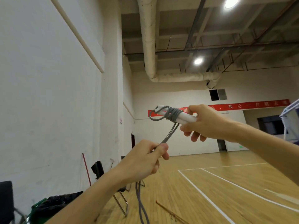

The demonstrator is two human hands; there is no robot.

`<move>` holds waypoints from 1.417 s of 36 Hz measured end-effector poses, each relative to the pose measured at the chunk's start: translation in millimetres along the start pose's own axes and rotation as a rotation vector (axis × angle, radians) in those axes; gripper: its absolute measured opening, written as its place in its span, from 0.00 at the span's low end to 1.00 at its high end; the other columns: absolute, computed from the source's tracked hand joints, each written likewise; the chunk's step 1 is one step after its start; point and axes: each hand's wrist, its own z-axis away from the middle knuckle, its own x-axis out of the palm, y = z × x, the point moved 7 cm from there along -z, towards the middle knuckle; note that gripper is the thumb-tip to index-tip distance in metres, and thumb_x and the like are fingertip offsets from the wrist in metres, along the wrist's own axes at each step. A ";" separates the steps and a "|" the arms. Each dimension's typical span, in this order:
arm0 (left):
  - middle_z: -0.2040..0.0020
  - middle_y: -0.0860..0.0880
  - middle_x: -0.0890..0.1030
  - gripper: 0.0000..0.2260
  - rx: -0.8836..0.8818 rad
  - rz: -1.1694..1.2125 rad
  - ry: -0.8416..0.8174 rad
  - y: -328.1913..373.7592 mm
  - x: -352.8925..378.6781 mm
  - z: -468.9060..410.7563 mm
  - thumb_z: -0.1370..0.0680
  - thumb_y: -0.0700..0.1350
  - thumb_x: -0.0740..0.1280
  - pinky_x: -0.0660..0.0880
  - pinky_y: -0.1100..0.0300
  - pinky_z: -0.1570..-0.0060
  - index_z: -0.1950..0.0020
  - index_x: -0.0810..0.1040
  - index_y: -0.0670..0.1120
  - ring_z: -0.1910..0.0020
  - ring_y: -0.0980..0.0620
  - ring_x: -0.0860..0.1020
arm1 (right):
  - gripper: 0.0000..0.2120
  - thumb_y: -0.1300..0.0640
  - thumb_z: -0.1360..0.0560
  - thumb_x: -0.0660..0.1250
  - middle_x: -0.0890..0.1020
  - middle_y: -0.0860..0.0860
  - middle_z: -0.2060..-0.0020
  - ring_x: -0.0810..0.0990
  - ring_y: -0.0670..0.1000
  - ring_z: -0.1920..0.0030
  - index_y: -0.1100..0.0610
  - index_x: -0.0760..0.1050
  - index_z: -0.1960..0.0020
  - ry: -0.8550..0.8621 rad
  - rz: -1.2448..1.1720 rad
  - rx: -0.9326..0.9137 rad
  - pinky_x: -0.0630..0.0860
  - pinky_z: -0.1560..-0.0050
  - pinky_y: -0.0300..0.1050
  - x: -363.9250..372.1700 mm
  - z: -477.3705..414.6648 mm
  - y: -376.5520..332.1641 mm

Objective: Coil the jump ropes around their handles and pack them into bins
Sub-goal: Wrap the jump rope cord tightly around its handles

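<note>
Single head-worn wide-angle view, facing forward and slightly upward, close range

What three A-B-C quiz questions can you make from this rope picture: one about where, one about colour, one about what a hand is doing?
1. Where are the handles?
A. in the left hand
B. in the right hand
C. in no hand

2. What colour is the rope?
A. red
B. grey
C. yellow

3. What is the left hand doing?
A. lying flat and open
B. making an empty fist
C. pinching the rope

Answers:
1. B: the right hand's fingers curl round the white handles.
2. B: the coils and the loose strands are all grey.
3. C: its thumb and fingers squeeze the strands below the coils.
</note>
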 end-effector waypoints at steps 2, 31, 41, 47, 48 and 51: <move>0.75 0.51 0.72 0.19 -0.075 0.151 -0.060 -2.0 2.3 2.3 0.16 0.55 0.57 0.64 0.65 0.78 0.48 0.80 0.43 0.79 0.56 0.66 | 0.08 0.58 0.24 0.73 0.85 0.53 0.61 0.86 0.51 0.65 0.54 0.74 0.50 0.043 0.043 0.010 0.83 0.65 0.45 -3.5 -2.9 6.2; 0.65 0.56 0.67 0.19 0.398 -1.282 0.157 68.6 -33.3 -8.0 0.18 0.61 0.52 0.64 0.65 0.62 0.47 0.74 0.50 0.69 0.60 0.67 | 0.15 0.56 0.22 0.72 0.85 0.58 0.64 0.79 0.50 0.74 0.61 0.74 0.38 -0.482 0.406 0.372 0.78 0.71 0.40 27.5 10.8 29.8; 0.66 0.61 0.75 0.11 0.323 -0.732 0.072 94.6 -69.1 -17.9 0.28 0.54 0.74 0.72 0.72 0.64 0.54 0.76 0.50 0.67 0.58 0.79 | 0.07 0.50 0.22 0.70 0.79 0.50 0.72 0.72 0.47 0.77 0.52 0.75 0.53 -0.699 0.422 0.158 0.72 0.75 0.37 68.3 42.1 -12.2; 0.69 0.54 0.82 0.13 0.250 -0.399 0.015 81.7 -82.0 -17.5 0.32 0.54 0.74 0.75 0.70 0.65 0.58 0.81 0.46 0.66 0.55 0.81 | 0.07 0.50 0.22 0.70 0.77 0.51 0.71 0.70 0.48 0.76 0.53 0.75 0.52 -0.743 0.245 -0.008 0.70 0.74 0.39 65.6 66.6 -45.5; 0.69 0.54 0.82 0.13 0.235 -0.360 -0.003 78.6 -81.2 -16.7 0.32 0.54 0.74 0.74 0.71 0.65 0.58 0.82 0.45 0.67 0.56 0.81 | 0.07 0.50 0.22 0.71 0.77 0.51 0.71 0.70 0.48 0.76 0.53 0.76 0.52 -0.750 0.222 -0.024 0.70 0.74 0.40 64.6 69.8 -49.4; 0.70 0.51 0.81 0.13 0.189 -0.247 -0.070 69.6 -77.3 -14.8 0.31 0.52 0.73 0.72 0.70 0.70 0.57 0.83 0.43 0.71 0.58 0.77 | 0.08 0.51 0.22 0.71 0.76 0.50 0.73 0.69 0.48 0.77 0.55 0.76 0.51 -0.774 0.161 -0.067 0.69 0.75 0.38 64.6 76.4 -57.6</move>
